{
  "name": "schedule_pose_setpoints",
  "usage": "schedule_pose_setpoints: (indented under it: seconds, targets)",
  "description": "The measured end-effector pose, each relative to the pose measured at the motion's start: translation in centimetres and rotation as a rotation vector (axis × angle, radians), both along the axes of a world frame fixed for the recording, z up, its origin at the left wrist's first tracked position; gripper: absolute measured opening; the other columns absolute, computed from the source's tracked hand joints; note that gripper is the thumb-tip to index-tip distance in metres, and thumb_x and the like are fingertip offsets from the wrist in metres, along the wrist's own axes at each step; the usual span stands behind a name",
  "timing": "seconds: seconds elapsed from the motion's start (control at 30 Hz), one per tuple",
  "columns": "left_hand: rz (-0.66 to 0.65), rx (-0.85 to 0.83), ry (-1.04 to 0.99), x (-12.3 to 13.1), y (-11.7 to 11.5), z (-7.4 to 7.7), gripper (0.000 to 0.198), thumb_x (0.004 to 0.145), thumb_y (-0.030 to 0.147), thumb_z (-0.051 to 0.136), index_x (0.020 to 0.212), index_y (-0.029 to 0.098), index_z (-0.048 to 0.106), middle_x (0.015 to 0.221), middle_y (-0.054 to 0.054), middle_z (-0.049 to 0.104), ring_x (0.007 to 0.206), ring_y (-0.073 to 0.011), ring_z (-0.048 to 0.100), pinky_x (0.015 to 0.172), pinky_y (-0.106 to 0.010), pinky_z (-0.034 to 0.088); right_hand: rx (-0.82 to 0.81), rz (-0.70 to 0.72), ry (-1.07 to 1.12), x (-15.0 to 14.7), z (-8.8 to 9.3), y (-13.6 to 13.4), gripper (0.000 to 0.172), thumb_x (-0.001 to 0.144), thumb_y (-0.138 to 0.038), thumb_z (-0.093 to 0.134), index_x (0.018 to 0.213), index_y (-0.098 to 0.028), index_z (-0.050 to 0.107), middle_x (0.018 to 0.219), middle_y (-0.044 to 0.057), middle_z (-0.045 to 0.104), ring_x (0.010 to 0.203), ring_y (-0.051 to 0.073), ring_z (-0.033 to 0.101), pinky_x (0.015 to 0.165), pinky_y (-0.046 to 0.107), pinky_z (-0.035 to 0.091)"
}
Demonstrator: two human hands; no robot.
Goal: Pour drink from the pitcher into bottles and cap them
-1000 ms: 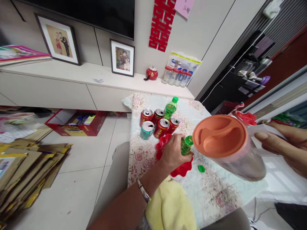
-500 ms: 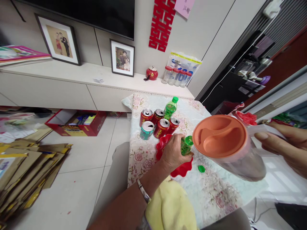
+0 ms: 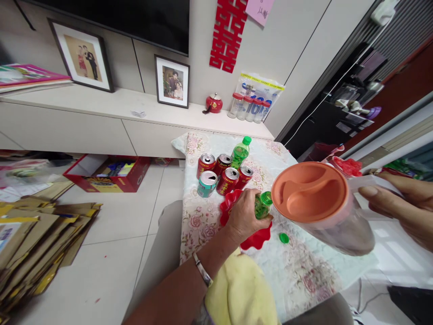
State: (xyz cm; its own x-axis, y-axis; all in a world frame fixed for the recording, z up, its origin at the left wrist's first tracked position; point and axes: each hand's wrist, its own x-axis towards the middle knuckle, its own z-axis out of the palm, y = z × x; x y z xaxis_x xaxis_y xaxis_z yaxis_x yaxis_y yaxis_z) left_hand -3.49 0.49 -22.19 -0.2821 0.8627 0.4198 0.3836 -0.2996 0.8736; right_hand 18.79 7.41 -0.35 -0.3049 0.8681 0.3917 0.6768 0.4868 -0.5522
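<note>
My left hand [image 3: 244, 215] is wrapped round a green plastic bottle [image 3: 262, 206] with no cap on its mouth. The bottle is over a red scalloped tray [image 3: 259, 240]. My right hand [image 3: 402, 205] grips the handle of a clear pitcher [image 3: 352, 230] with an orange lid [image 3: 311, 192]. The pitcher is tilted, its lid side close to the bottle's mouth; whether they touch I cannot tell. On the cloth to the right lies a green bottle cap [image 3: 284, 238]. Several opened red cans [image 3: 228, 181], a teal can [image 3: 207, 184] and a capped green bottle [image 3: 241, 152] stand behind the tray.
A floral cloth [image 3: 203, 225] covers the small table. Yellow fabric [image 3: 241, 289] lies at its near edge. Flattened cardboard [image 3: 43, 239] and a red box [image 3: 108, 174] are on the floor at left. A white cabinet [image 3: 101, 106] runs along the wall, holding framed photos and lidded jars.
Almost nothing differs. Both hands keep hold of the bottle and the pitcher in nearly the same positions.
</note>
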Motion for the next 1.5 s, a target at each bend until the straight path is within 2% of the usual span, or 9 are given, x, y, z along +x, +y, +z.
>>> schedule_pose_setpoints:
  seconds: [0.2,0.33,0.53,0.77,1.1,1.3,1.5]
  targets:
    - [0.002,0.002,0.003,0.0,0.0,0.0,0.062,0.07,0.03,0.085,0.12,0.019,0.051,0.114,-0.012,0.065,0.11,-0.0349,0.069,0.096,-0.05,0.06,0.04,-0.016,0.016,-3.2,0.4,-0.6,0.059,0.069,-0.084,0.074,0.08,-0.027,0.08,0.052,-0.002,0.056,0.055,0.021,0.059,0.043,0.026,0.045]
    - [0.0,0.007,-0.006,0.0,0.0,-0.2,0.061,0.07,0.03,0.085,0.12,0.021,0.051,0.113,-0.011,0.065,0.11,-0.0334,0.07,0.096,-0.049,0.06,0.025,-0.011,0.006,-1.7,-0.1,-0.4,0.056,0.068,-0.081,0.077,0.082,-0.027,0.082,0.057,-0.001,0.061,0.056,0.021,0.059,0.043,0.026,0.046]
    - [-0.001,0.018,-0.012,0.0,0.1,-0.3,0.06,0.07,0.03,0.084,0.119,0.021,0.05,0.112,-0.011,0.064,0.108,-0.0338,0.07,0.095,-0.05,0.06,-0.034,0.065,-0.009,1.8,-0.4,0.5,0.036,0.068,-0.064,0.088,0.091,-0.036,0.084,0.073,-0.005,0.074,0.067,0.016,0.062,0.054,0.018,0.048]
    - [0.006,0.018,0.005,0.1,0.1,-0.3,0.061,0.07,0.03,0.084,0.119,0.021,0.05,0.112,-0.011,0.064,0.109,-0.0343,0.07,0.095,-0.051,0.06,-0.049,0.078,0.006,1.4,-0.2,0.2,0.033,0.068,-0.064,0.088,0.087,-0.037,0.083,0.07,-0.005,0.074,0.064,0.015,0.06,0.052,0.016,0.045]
    - [0.004,0.012,0.008,0.0,0.1,-0.2,0.062,0.07,0.03,0.085,0.12,0.022,0.049,0.112,-0.01,0.064,0.107,-0.0328,0.069,0.095,-0.05,0.06,-0.07,0.054,0.001,2.4,-0.6,0.6,0.034,0.073,-0.06,0.088,0.099,-0.039,0.083,0.074,-0.006,0.075,0.068,0.017,0.062,0.054,0.018,0.047]
    - [0.002,0.002,0.0,0.0,0.0,-0.2,0.062,0.069,0.029,0.085,0.12,0.02,0.05,0.113,-0.011,0.064,0.109,-0.0338,0.069,0.095,-0.049,0.06,-0.073,0.052,0.017,2.5,-0.6,0.5,0.037,0.07,-0.061,0.09,0.098,-0.039,0.083,0.074,-0.006,0.075,0.067,0.014,0.059,0.054,0.016,0.045]
    - [0.003,-0.004,-0.005,0.0,0.0,-0.1,0.063,0.068,0.03,0.086,0.119,0.025,0.05,0.112,-0.007,0.064,0.109,-0.0312,0.069,0.096,-0.047,0.059,-0.064,0.058,0.03,2.1,-0.5,0.6,0.035,0.068,-0.062,0.09,0.094,-0.04,0.083,0.072,-0.007,0.074,0.068,0.014,0.06,0.054,0.016,0.044]
